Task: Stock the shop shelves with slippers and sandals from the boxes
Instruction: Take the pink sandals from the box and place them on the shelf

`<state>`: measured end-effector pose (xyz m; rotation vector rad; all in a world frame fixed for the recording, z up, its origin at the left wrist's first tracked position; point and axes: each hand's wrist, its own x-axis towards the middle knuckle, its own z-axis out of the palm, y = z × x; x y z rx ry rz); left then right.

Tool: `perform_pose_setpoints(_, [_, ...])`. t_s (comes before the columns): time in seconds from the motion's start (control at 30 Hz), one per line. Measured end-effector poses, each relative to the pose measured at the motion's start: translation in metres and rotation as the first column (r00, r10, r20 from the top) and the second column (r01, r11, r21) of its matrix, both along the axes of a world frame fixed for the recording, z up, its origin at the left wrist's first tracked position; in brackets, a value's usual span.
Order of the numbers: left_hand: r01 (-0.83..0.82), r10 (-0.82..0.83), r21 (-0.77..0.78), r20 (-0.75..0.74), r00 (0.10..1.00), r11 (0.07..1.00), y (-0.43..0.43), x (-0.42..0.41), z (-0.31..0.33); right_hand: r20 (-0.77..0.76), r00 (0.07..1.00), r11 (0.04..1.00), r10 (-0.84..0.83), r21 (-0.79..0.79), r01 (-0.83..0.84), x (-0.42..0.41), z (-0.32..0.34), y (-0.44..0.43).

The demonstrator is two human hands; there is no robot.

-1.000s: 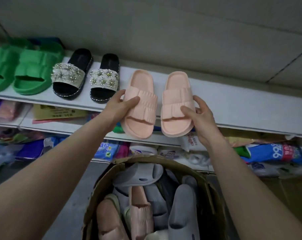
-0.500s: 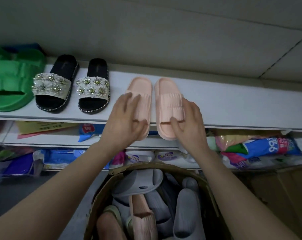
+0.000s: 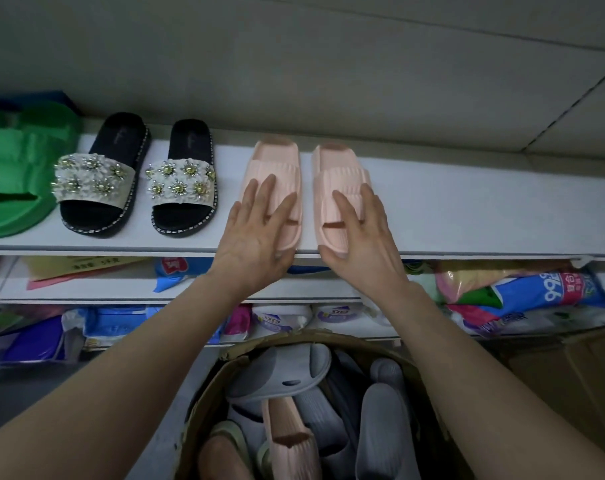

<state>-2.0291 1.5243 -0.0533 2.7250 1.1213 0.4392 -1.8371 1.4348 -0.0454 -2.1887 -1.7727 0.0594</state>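
Head: flat left hand [image 3: 256, 233], right hand [image 3: 360, 237] press ribbed, seemingly foam, pink slippers [image 3: 277, 164].

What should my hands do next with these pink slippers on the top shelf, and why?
Probably slide both back a little. The left hand and right hand lie flat on the left pink slipper and right pink slipper, whose toes reach the front edge of the white shelf, while the black flowered sandals sit back from it. A short push would line up the row.
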Motion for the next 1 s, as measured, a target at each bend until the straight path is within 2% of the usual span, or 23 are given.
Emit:
perform_pose_setpoints(0.43, [-0.015, 0.014, -0.008, -0.085, 0.996, 1.0, 0.005, -0.001, 0.005, 0.017, 1.0, 0.993, 0.025, -0.117, -0.023, 0.005, 0.009, 0.011])
perform_pose_setpoints(0.53, [0.019, -0.021, -0.017, -0.093, 0.995, 1.0, -0.01, -0.015, 0.0, 0.018, 0.998, 0.997, 0.061, -0.058, -0.059, 0.0, 0.007, -0.014])
perform_pose_setpoints(0.73, [-0.092, 0.107, -0.122, 0.125, 0.986, 0.988, -0.104, -0.066, -0.027, -0.078, 0.992, 0.994, 0.104, -0.013, -0.105, -0.029, -0.042, -0.12])
perform_pose_setpoints(0.8, [-0.15, 0.192, -0.236, 0.164, 0.968, 0.96, -0.148, -0.088, -0.047, -0.126, 0.986, 0.991, 0.107, -0.071, -0.117, -0.049, -0.065, -0.159])
perform_pose_setpoints(0.87, [-0.192, 0.255, -0.363, 0.136, 0.957, 0.912, -0.199, -0.109, -0.075, -0.205, 0.97, 0.965, 0.13, -0.198, -0.171, -0.073, -0.093, -0.194])
perform_pose_setpoints(0.93, [-0.242, 0.279, -0.46, 0.014, 0.96, 0.854, -0.252, -0.127, -0.108, -0.3, 0.94, 0.867, 0.163, -0.411, -0.281, -0.094, -0.124, -0.22])
perform_pose_setpoints(1.0, [-0.303, 0.258, -0.542, -0.159, 0.953, 0.784, -0.298, -0.14, -0.137, -0.338, 0.928, 0.715, 0.155, -0.61, -0.342, -0.111, -0.155, -0.237])
